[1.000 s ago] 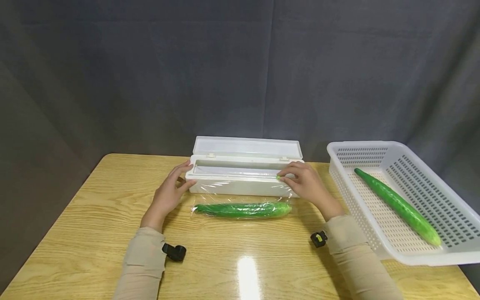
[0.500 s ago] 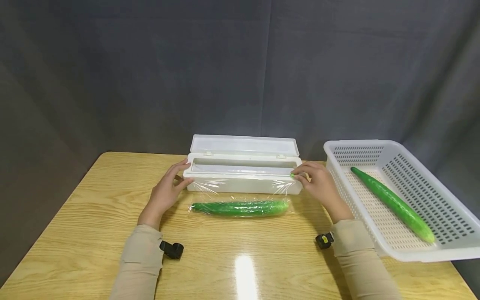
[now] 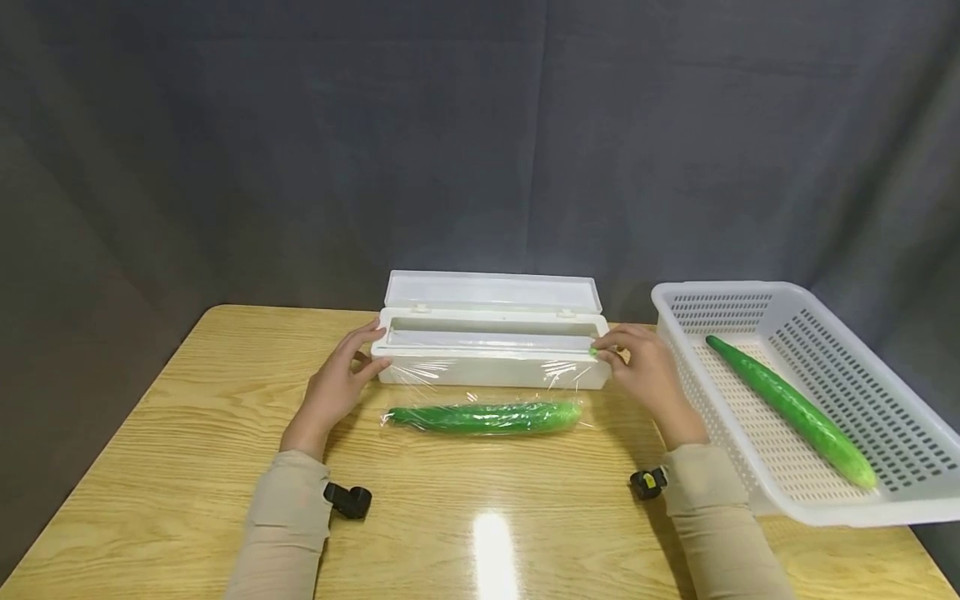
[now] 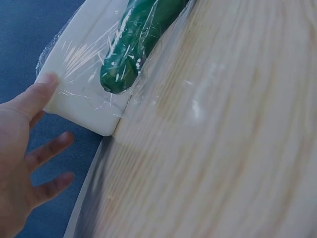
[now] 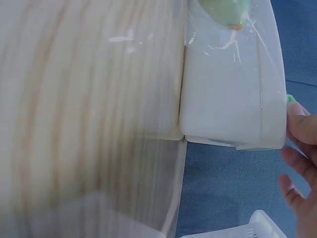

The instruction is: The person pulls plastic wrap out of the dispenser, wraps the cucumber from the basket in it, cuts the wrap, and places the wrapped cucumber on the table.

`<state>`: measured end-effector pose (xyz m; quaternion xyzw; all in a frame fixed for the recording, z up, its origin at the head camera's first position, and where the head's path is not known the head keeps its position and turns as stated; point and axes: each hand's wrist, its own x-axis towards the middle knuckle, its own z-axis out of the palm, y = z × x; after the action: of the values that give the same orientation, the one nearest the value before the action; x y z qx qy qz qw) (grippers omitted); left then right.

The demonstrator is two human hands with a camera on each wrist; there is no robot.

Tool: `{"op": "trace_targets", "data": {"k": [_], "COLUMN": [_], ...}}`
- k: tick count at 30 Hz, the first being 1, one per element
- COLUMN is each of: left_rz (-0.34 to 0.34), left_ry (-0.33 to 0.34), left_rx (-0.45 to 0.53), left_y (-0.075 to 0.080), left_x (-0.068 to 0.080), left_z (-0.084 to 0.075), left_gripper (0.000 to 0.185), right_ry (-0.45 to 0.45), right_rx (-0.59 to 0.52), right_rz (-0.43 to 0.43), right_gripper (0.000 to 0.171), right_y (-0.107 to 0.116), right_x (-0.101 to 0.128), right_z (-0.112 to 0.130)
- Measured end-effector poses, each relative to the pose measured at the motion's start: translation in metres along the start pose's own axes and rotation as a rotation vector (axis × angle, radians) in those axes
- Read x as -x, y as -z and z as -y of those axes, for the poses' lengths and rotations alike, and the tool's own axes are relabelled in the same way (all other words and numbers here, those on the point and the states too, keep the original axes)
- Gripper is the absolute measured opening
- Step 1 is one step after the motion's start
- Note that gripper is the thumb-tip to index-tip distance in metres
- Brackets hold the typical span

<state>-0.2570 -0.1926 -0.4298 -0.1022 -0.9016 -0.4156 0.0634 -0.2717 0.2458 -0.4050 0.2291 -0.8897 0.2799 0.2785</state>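
on the wooden table (image 3: pixel 187 467), towards its front edge, the 2 sleeved forearms reach in from the near side; just beyond them, at the middle of the table, the wrapped cucumber (image 3: pixel 486 417) lies lengthwise under a sheet of cling film (image 3: pixel 558 379) that runs up over the front wall of the white dispenser box (image 3: pixel 491 367) behind it; in the left wrist view the film clings over the cucumber's dark tip (image 4: pixel 119 79) and the box face; compared with 1 second ago the right hand (image 3: pixel 648 375) has travelled along the box's front lip from the inner part of the slot to its right end, and the small green slider (image 3: pixel 593 352) under its fingertips has gone with it; the fingers look curled onto that slider, pinching it; the left hand (image 3: pixel 337 387) has hardly shifted, its fingers relaxed and spread, the thumb laid against the box's left end to steady it; judging from the slider now at the end of its run, the film is probably cut free of the roll, though no clean edge can be made out; farther right, at the table's right edge, a white perforated basket (image 3: pixel 862 500) holds a second cucumber (image 3: pixel 791 412), lying diagonally.
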Motion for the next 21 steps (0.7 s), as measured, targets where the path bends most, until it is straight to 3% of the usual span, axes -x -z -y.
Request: {"op": "trace_targets", "data": {"k": [7,21], "left_rz": [0.001,0.006], "left_ry": [0.005,0.006], "left_rx": [0.011,0.016], "left_y": [0.0,-0.0002], "left_x": [-0.0004,0.0011], "left_z": [-0.0024,-0.0033], "left_gripper": [0.054,0.054], "right_ry": [-0.059,-0.158], "right_rx": [0.026,-0.026], "right_rz": [-0.047,-0.005], "right_gripper": [0.013,0.018], "right_y": [0.0038,0.005], "right_x": [0.0079,0.0098], "right_z": [-0.0048,0.0013]}}
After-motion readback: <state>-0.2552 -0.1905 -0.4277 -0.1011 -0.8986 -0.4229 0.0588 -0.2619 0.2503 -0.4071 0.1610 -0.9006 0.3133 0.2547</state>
